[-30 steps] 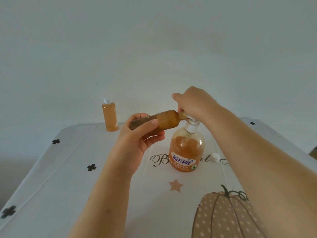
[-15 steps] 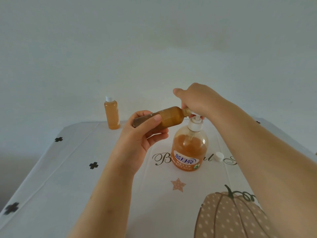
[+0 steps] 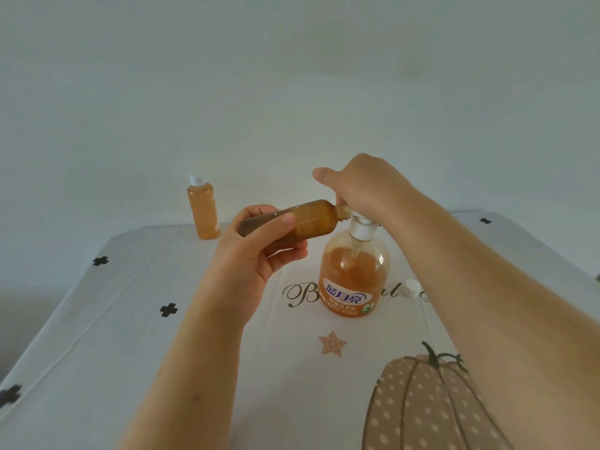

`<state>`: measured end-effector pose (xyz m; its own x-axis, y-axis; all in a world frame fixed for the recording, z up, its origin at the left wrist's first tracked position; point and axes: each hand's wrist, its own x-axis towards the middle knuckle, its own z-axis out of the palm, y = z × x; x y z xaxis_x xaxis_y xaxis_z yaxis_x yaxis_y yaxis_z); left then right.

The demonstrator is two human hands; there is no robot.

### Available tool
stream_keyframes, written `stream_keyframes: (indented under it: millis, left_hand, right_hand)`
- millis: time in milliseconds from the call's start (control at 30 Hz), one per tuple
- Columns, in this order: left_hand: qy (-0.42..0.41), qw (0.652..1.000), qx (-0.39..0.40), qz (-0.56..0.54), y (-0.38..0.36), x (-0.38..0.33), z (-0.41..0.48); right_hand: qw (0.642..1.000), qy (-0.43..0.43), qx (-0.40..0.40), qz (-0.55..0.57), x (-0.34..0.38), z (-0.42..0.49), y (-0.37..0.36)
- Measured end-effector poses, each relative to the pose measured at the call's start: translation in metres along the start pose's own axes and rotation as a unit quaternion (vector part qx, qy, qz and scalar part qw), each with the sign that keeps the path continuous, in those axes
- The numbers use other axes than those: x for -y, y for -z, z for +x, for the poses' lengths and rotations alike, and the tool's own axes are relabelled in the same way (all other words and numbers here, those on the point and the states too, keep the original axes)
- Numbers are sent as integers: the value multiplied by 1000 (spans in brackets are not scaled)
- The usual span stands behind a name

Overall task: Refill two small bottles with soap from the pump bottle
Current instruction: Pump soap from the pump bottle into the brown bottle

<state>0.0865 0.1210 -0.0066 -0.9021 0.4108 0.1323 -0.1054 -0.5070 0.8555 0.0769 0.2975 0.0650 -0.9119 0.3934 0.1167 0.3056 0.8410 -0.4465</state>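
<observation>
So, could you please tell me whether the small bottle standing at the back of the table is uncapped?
No, the standing small bottle has its white cap on top.

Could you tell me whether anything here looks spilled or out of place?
No spill shows. Only a white cap lies loose on the tablecloth, right of the pump bottle, presumably off the held small bottle.

pump bottle point(image 3: 354, 274): clear, orange soap, upright, white pump head under the gripping right hand point(image 3: 367, 186).
held small bottle point(image 3: 311, 219): amber, near level in the left hand point(image 3: 256, 251), mouth at the spout.
second small bottle point(image 3: 203, 211): capped, upright, beyond the left hand.
</observation>
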Motion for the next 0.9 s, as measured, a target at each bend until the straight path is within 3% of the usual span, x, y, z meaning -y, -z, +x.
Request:
stream_keyframes:
  millis: [433, 600, 900]
  left_hand:
    - [-22, 999, 13, -31, -5, -5, -4]
    - [-17, 999, 25, -31, -5, -4, -4]
    - [0, 1000, 13, -25, 0, 0, 1]
  right_hand:
    - [997, 21, -57, -51, 8, -2, 16]
    - [1000, 18, 26, 3, 6, -2, 15]
    - [999, -7, 36, -4, 4, 3, 5]
